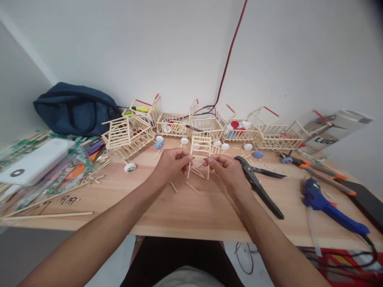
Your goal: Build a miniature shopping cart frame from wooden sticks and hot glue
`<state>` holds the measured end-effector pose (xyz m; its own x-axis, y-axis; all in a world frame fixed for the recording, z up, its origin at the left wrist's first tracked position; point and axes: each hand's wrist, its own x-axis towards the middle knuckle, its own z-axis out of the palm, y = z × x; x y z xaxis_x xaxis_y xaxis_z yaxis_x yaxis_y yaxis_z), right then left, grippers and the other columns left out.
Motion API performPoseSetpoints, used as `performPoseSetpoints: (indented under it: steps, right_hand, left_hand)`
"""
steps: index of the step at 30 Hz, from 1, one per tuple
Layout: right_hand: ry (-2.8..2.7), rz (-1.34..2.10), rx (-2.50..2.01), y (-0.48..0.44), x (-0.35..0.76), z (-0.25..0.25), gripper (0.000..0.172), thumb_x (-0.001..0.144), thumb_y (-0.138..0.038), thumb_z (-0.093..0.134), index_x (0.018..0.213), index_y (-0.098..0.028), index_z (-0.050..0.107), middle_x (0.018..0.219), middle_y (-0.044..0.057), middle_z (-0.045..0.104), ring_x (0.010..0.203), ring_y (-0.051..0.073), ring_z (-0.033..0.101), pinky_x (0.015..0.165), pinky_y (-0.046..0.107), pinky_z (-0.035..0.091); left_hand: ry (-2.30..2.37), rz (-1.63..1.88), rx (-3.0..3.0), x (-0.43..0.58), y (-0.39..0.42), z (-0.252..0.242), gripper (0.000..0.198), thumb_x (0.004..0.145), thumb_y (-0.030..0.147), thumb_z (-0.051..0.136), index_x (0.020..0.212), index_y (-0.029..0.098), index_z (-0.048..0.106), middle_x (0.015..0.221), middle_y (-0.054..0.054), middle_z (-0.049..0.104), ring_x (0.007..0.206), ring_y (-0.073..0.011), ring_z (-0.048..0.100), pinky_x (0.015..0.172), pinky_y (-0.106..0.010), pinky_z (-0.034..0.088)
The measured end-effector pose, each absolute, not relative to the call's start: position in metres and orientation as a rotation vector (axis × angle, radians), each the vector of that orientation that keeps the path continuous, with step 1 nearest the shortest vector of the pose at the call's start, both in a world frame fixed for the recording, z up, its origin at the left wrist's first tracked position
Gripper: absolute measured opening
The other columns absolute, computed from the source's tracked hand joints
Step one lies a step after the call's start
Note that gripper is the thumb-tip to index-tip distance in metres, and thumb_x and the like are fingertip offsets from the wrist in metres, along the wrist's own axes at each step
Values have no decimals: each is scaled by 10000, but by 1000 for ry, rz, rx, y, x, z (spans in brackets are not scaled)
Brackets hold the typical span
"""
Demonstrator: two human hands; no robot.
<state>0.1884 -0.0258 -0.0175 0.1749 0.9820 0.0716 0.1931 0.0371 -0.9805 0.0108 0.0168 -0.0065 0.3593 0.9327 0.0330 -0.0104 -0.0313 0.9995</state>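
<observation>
A small ladder-like frame of thin wooden sticks (201, 148) is held upright over the middle of the table. My left hand (176, 162) pinches its left upright stick, and my right hand (223, 165) pinches the right one. Several crossbars join the two uprights in the upper part, while the lower ends stick out below my fingers. Short loose sticks (192, 187) lie on the table beneath the frame. Behind it stands a row of small stick-built carts (209, 126) with red-tipped handles and bottle-cap wheels.
Black shears (260, 187) lie right of my right hand, with a blue glue gun (329, 207) and orange-handled pliers (326, 173) farther right. A white power bank (37, 161), stick bundles and a dark blue bag (76, 109) are at the left. The wooden table (185, 219) ends before my lap.
</observation>
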Motion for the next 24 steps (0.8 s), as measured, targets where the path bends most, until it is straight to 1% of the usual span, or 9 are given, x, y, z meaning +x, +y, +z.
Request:
performPoseSetpoints:
  steps: [4,7,12,15,18,21,24]
  right_hand:
    - [-1256,922,-1419,-25,191,-21,335,737,-486,640,785,-163,712,691,19,657,544,90,445,514,222,309]
    - [-1258,925,-1404,-24,192,-24,340,740,-481,643,799,-156,722,681,17,648,521,80,419,501,223,300]
    - [-1249,927,-1401,-23,191,-25,324,748,-468,645,749,-152,720,652,20,644,503,74,432,479,217,317]
    - [-1257,937,-1386,-24,191,-25,315,758,-458,638,752,-154,720,604,12,624,507,83,460,488,218,349]
    - [-1248,946,-1376,-24,190,-24,302,756,-447,639,752,-154,715,605,11,630,513,86,471,503,222,372]
    - [-1239,932,-1384,-25,189,-24,293,753,-440,638,725,-156,703,604,11,634,505,82,458,494,220,357]
    - [-1246,920,-1389,-25,188,-22,297,751,-445,631,705,-158,690,556,-4,601,489,83,438,481,222,334]
  left_hand:
    - [925,975,1419,10,17,-7,164,742,271,651,687,120,622,534,12,572,432,-71,492,453,-195,413]
    - [941,975,1442,10,18,-8,168,750,274,643,691,118,625,535,10,574,434,-77,501,455,-200,422]
    - [933,966,1428,11,17,-8,152,738,254,652,683,115,627,524,17,562,434,-78,503,457,-201,433]
    - [939,970,1421,11,17,-7,134,727,237,659,688,112,633,516,21,560,428,-76,501,454,-201,436]
    - [934,968,1415,11,18,-8,135,722,239,667,695,110,638,519,19,565,432,-77,506,455,-202,441]
    - [913,956,1400,11,18,-9,157,720,257,678,697,107,640,530,15,573,438,-74,508,460,-200,445]
    - [902,947,1375,10,17,-8,185,705,278,706,713,105,642,537,16,574,447,-70,513,469,-195,452]
